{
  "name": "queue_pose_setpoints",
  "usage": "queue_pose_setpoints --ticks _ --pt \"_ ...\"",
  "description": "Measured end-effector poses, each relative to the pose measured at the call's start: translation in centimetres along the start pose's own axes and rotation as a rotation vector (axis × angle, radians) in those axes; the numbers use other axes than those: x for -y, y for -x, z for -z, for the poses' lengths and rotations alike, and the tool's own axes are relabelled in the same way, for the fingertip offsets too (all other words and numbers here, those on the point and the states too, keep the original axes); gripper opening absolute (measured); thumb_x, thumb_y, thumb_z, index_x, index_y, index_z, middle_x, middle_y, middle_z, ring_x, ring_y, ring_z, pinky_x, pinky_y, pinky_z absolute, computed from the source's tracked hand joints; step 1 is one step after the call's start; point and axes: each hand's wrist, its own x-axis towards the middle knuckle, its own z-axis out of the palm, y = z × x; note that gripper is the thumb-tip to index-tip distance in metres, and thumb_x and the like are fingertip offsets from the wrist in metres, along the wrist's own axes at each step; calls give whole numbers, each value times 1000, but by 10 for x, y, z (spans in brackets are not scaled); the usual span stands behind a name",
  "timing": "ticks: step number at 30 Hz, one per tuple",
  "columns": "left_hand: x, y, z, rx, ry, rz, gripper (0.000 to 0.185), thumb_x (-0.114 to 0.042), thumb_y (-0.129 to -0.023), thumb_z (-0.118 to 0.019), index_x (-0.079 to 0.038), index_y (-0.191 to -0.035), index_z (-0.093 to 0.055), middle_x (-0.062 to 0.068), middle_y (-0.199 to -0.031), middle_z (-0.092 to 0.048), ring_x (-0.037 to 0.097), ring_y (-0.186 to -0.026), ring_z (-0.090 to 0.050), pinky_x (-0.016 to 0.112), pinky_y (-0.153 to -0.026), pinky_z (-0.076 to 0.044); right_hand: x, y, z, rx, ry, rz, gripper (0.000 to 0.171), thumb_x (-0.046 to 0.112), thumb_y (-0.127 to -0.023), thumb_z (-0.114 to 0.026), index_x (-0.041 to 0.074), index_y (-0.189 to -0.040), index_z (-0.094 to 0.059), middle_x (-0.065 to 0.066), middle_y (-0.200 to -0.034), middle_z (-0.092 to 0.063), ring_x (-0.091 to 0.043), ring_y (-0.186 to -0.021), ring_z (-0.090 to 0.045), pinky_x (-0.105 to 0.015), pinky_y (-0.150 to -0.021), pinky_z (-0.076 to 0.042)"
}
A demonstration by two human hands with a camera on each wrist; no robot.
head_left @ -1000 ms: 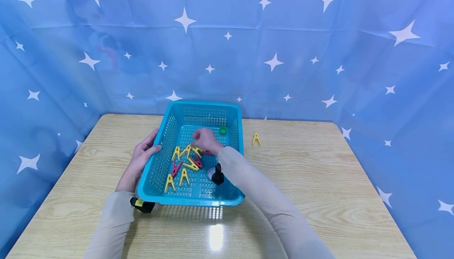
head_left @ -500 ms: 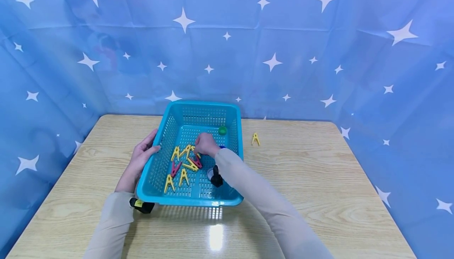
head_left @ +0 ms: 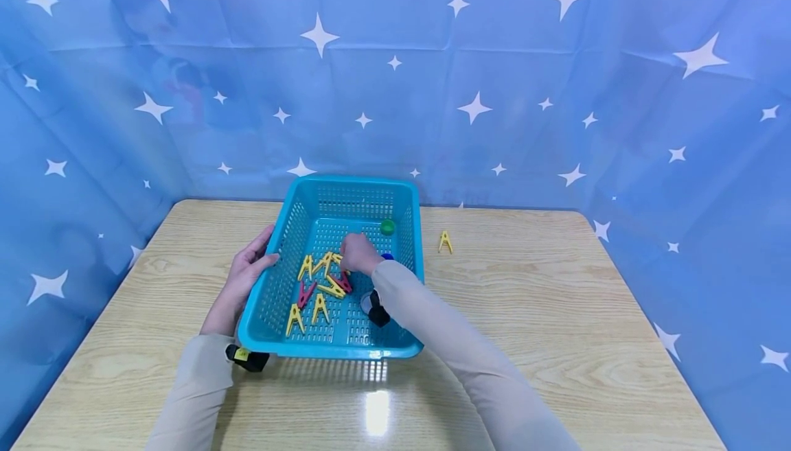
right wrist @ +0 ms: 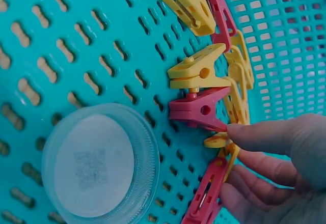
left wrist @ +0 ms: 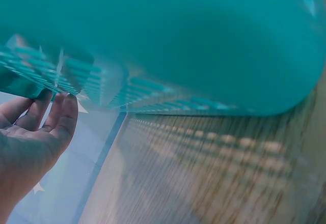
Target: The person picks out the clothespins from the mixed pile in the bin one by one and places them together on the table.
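Note:
My left hand (head_left: 244, 276) grips the left rim of the blue plastic basket (head_left: 334, 350), thumb over the edge and fingers against the outer side. Inside the basket, my right hand (head_left: 360, 253) reaches down among yellow and red clothespins. In the right wrist view, its thumb and fingers pinch a yellow clothespin (right wrist: 232, 154), partly hidden by the hand. One red clothespin (right wrist: 204, 109) has a leg right at the thumb tip; another red clothespin (right wrist: 206, 196) lies beside the lower fingers. More yellow clothespins (head_left: 295, 319) are spread over the basket's left half.
A round clear container with a white label (right wrist: 99, 165) sits on the basket floor near the right wrist. Farther back are a green round object (head_left: 387, 227) and a partly hidden blue object (head_left: 387, 257). One yellow clothespin (head_left: 445, 241) lies on the wooden table (head_left: 556, 300), right of the basket.
My right hand has shifted slightly right and toward me, covering a red clothespin and part of a yellow one. The blue object has come into sight. My left hand stays on the rim.

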Motion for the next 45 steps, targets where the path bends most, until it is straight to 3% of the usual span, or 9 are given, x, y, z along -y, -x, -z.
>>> queue_pose_setpoints --ticks 7,18,25,34,41,45 --pt "1 -1 0 -2 -20 0 59 -9 -97 -46 -7 -150 -19 19 -151 -24 37 -133 -30 23 -89 -47 1 -1 0 12 28 11 50 4 -84 -66 13 -52 -30 3 -49 -19 -12 -41 -18 -23 -40 -18" --pt "-1 0 -1 6 -9 12 59 -9 -98 -44 -5 -150 -17 17 -153 -19 37 -136 -26 47 -99 -35 2 1 -3 -30 48 9 41 9 -84 -69 12 -56 -40 2 -52 -32 -12 -47 -35 -23 -45 -31" --pt "0 0 0 11 -4 10 59 -9 -98 -45 -5 -150 -16 17 -154 -18 37 -136 -25 47 -99 -34 3 -3 -4 -55 75 -11 36 9 -85 -67 12 -59 -43 2 -55 -38 -11 -48 -42 -22 -45 -35" --pt "0 2 0 9 -13 19 59 -9 -99 -45 -10 -151 -17 14 -154 -18 35 -136 -27 39 -98 -40 2 -5 2 -46 -25 -13 48 3 -84 -64 14 -50 -32 3 -47 -25 -12 -41 -29 -24 -41 -29" --pt "-1 3 0 17 -10 20 60 -9 -99 -45 -10 -151 -16 13 -155 -17 35 -137 -25 37 -98 -42 8 -1 14 -84 -78 17 50 8 -85 -66 14 -47 -34 3 -44 -28 -11 -37 -28 -23 -40 -29" --pt "0 1 1 24 0 24 60 -11 -99 -45 -11 -151 -16 14 -155 -17 35 -136 -25 26 -92 -46 12 5 23 -106 -108 67 51 7 -84 -67 13 -47 -32 4 -45 -22 -11 -39 -18 -22 -40 -25"
